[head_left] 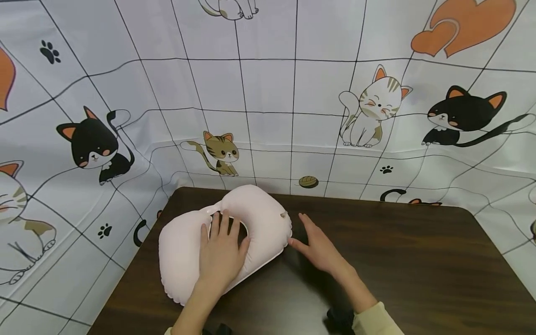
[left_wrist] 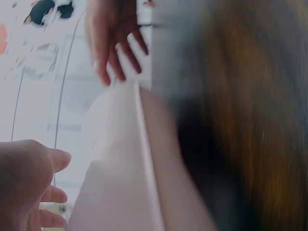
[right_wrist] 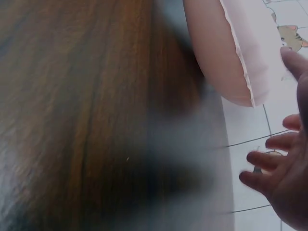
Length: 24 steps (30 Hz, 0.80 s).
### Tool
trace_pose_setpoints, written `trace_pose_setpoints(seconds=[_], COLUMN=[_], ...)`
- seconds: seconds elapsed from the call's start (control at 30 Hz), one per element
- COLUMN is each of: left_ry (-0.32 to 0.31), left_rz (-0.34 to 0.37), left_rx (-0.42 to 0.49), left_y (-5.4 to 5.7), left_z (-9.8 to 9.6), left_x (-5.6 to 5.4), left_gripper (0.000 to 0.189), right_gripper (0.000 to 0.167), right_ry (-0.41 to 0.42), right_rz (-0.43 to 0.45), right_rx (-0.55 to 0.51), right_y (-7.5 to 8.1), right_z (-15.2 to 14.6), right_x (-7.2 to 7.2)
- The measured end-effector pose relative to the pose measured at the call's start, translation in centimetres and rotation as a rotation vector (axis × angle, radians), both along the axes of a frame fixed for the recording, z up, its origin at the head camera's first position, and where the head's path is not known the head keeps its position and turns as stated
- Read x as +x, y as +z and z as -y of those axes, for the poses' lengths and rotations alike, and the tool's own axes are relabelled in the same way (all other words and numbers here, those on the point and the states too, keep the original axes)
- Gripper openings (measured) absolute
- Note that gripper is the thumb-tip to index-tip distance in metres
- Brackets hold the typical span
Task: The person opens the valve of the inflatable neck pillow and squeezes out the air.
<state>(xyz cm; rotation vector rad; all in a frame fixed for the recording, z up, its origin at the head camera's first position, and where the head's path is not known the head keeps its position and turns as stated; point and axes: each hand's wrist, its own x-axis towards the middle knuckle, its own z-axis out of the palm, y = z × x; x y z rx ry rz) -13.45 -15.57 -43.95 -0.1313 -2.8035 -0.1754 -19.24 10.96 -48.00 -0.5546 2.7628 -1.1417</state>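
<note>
A pale pink inflated U-shaped neck pillow (head_left: 264, 218) lies on the left half of a dark wooden table (head_left: 398, 260). Over its middle opening is my left hand (head_left: 222, 256), fingers straight and pointing away from me. Just off the pillow's right end, my right hand (head_left: 316, 244) has its fingers extended and its thumb at the edge near a small valve (head_left: 284, 214). From the left wrist view, the seam along the pillow's side (left_wrist: 139, 144) shows between the two hands. In the right wrist view the right palm (right_wrist: 288, 178) faces the pillow's rounded end (right_wrist: 240, 62) with nothing held.
A white sheet (head_left: 268, 88) printed with cats, hearts and a grid hangs behind the table and along its left side. A dark object (head_left: 340, 318) sits by the right wrist, and another dark piece (head_left: 224, 329) shows near the left wrist.
</note>
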Motion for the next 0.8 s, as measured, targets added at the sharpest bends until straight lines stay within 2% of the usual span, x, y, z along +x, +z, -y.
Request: trace_pose_setpoints(seconds=[0.2,0.37,0.53,0.67,0.8], left_ry=[0.105,0.177,0.242,0.286,0.325], left_rz=[0.052,0.046,0.077,0.092,0.12], left_rx=[0.084,0.136,0.252,0.328,0.393], left_y=[0.4,0.1,0.1,0.4,0.4], left_z=[3.5,6.0,8.5,9.8,10.4], left_x=[0.0,0.7,1.6,2.3,2.6], left_gripper=[0.066,0.065,0.069,0.069,0.07], right_gripper=[0.092,0.088,0.086,0.086,0.085], right_ry=[0.019,-0.018,-0.043,-0.059,-0.07], right_rz=[0.098,0.119,0.151,0.172,0.171], right_rx=[-0.144,-0.217,-0.294,-0.341,-0.354], right_y=[-0.5,-1.2,-1.4,-1.4,-1.8], right_z=[0.5,1.2,1.6,2.2,2.9], right_x=[-1.0,-1.2,-1.5,-1.8,-2.2])
